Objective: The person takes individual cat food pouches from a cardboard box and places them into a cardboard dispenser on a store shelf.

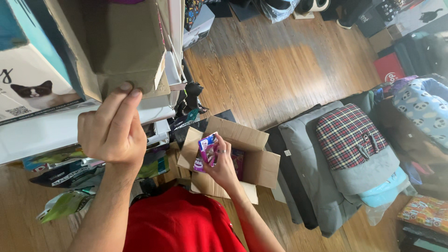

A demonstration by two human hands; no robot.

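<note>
over a wood floor (270, 65), left hand (112, 130) pinches one cardboard flap (133, 70); right hand (223, 165) grips one purple pouch (206, 151).

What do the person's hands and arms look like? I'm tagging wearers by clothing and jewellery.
Both forearms are bare, with no sleeves reaching them and no gloves. The right hand wears a thin silver-coloured ring on one finger. The left hand shows no ring or watch. A red garment covers the torso.
</note>
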